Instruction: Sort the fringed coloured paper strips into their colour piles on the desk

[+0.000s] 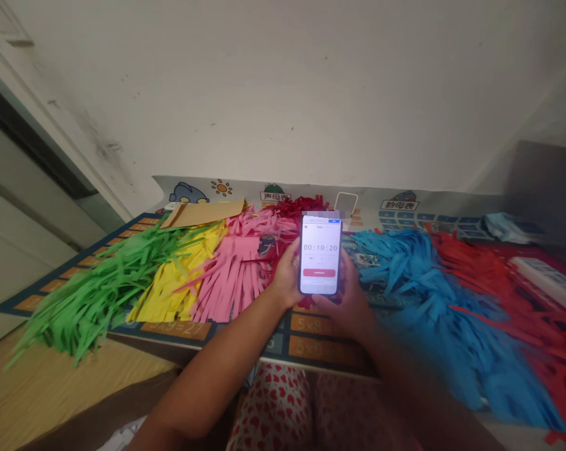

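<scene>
Head view: left hand [287, 275] and right hand [351, 297] grasp a phone [319, 254] by its two side edges, held above the middle of the table [170, 328], lit screen facing the wearer and reading 00:10:20. To its left, heaps of green strips [88, 291], yellow strips [170, 285] and pink strips [230, 272], green ones overhanging the near edge; to its right, blue strips [405, 260], then red strips [475, 269], partly blurred.
</scene>
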`<action>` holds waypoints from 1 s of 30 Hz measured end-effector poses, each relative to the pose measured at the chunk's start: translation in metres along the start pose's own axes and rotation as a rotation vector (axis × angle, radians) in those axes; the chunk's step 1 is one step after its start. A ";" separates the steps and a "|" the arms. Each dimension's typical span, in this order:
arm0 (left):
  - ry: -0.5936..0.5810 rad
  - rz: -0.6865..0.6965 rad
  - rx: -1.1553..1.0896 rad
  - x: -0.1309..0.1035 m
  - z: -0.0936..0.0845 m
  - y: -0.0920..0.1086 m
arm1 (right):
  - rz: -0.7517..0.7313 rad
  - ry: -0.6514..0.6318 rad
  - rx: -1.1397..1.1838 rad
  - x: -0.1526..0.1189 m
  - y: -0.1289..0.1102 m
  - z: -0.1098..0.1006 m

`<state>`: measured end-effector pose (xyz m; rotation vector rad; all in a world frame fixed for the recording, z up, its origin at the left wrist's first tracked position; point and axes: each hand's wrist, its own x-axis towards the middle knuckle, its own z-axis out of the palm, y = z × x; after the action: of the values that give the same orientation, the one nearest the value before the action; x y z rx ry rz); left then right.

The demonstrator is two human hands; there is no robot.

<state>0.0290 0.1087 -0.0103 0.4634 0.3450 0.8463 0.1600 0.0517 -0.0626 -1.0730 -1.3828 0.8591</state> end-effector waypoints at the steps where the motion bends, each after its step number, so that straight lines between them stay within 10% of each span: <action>1: 0.008 0.001 0.004 0.000 0.001 0.000 | 0.001 0.003 -0.004 0.000 0.000 0.000; 30: 0.026 0.007 -0.057 0.007 -0.006 0.001 | -0.032 0.027 -0.082 0.004 -0.002 0.002</action>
<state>0.0298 0.1160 -0.0153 0.4013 0.3432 0.8674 0.1576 0.0547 -0.0593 -1.1185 -1.4194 0.7674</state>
